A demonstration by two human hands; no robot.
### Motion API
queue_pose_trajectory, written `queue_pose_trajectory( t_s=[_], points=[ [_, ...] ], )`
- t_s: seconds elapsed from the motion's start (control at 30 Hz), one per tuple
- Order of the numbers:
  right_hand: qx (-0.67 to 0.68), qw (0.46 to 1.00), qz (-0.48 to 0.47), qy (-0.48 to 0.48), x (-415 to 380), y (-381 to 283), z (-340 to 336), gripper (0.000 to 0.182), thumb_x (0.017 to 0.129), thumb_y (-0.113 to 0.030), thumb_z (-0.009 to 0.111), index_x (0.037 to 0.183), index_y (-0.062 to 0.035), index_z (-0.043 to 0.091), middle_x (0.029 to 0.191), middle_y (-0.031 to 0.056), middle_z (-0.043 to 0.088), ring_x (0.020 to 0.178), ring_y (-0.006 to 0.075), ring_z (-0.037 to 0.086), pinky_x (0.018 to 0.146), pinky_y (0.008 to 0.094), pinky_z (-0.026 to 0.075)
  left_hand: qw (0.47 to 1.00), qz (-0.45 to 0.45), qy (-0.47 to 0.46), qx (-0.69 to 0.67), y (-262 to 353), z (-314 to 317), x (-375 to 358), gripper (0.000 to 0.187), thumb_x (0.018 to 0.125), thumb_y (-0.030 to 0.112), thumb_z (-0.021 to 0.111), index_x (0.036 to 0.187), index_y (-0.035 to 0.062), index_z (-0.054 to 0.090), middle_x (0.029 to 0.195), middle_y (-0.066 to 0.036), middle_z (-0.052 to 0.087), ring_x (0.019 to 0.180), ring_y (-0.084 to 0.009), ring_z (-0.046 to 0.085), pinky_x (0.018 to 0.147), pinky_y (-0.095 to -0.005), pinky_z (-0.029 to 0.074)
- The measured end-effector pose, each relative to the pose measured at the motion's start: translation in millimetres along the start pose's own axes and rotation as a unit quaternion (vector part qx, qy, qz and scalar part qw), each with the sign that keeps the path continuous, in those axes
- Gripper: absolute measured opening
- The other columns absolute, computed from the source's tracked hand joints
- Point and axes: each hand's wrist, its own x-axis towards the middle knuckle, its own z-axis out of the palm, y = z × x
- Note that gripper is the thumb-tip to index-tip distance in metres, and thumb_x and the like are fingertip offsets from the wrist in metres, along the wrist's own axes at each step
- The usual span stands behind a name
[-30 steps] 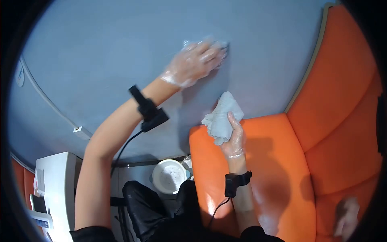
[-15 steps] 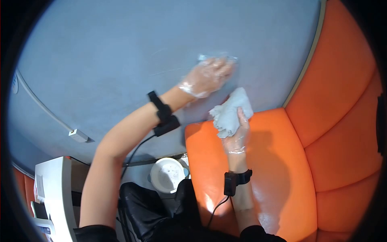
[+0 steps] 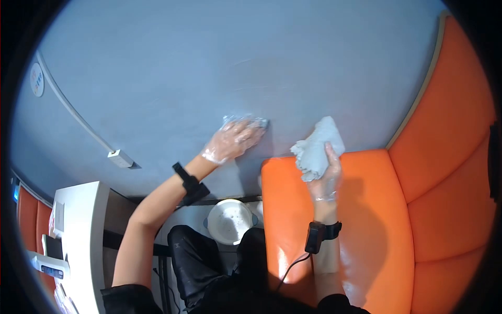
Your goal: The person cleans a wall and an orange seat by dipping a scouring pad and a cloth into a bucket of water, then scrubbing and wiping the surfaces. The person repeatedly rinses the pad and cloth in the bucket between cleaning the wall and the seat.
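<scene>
My left hand (image 3: pixel 232 140), in a clear plastic glove, presses against the blue-grey wall (image 3: pixel 172 89) with its fingers bent and close together. Loose, shiny plastic bunches at the fingertips, and whatever may lie under them is hidden. My right hand (image 3: pixel 328 175), also in a clear glove, grips a folded pale cloth (image 3: pixel 319 149), thumb on top. That cloth is held above the orange seat (image 3: pixel 361 209), close to the wall.
A white bucket (image 3: pixel 230 202) with suds stands on the floor by my knees. To the left are a white table (image 3: pixel 81 209) and a wall socket (image 3: pixel 120 158) with a cable conduit (image 3: pixel 73 107). An orange backrest (image 3: pixel 455 172) rises at right.
My left hand has slid down and left along the wall. The right hand still holds the cloth, appearing slightly farther right as the view has shifted.
</scene>
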Motion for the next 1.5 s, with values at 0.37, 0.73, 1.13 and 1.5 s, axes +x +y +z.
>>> queue_pose_trajectory(
  t_s=[0.37,0.73,1.13,1.5],
  points=[
    [-0.088,0.984,0.133,-0.075,-14.7,23.5,29.6,0.040,0.093,-0.025,0.060,0.119,0.0047,0.052,0.103,0.0170,0.065,0.086,0.0252,0.067,0.069,0.0342,0.054,0.448,-0.656,0.050,-0.606,71.0,-50.8,-60.7,0.053,0.086,0.011,0.066,0.136,0.0056,0.049,0.117,-0.008,0.060,0.099,-0.0159,0.058,0.082,-0.0294,0.050],
    [-0.197,0.964,-0.153,0.097,5.2,23.3,-1.6,0.042,0.095,-0.023,0.060,0.130,-0.0044,0.046,0.107,0.0078,0.062,0.089,0.0162,0.062,0.066,0.0282,0.052,0.204,-0.564,0.169,-0.783,98.5,1.8,-90.0,0.052,0.089,0.008,0.067,0.135,0.0005,0.045,0.122,-0.007,0.059,0.110,-0.0159,0.057,0.095,-0.0301,0.048],
    [-0.513,0.784,-0.318,0.146,52.5,147.6,11.9,0.043,0.084,-0.016,0.072,0.114,-0.0112,0.042,0.112,0.0118,0.052,0.092,0.0209,0.055,0.079,0.0354,0.049,0.059,-0.571,0.240,-0.782,93.7,-2.4,-94.6,0.037,0.090,0.010,0.067,0.124,0.0052,0.054,0.115,-0.005,0.062,0.106,-0.0159,0.061,0.091,-0.0314,0.051],
    [-0.450,0.891,-0.062,0.007,-8.2,75.1,50.6,0.050,0.075,-0.012,0.073,0.118,-0.0125,0.047,0.109,0.0081,0.053,0.096,0.0207,0.056,0.081,0.0353,0.050,0.014,-0.531,0.243,-0.811,94.8,14.9,-105.5,0.035,0.093,0.012,0.064,0.126,0.0032,0.054,0.118,-0.006,0.063,0.105,-0.0183,0.063,0.093,-0.0323,0.051]
  ],
)
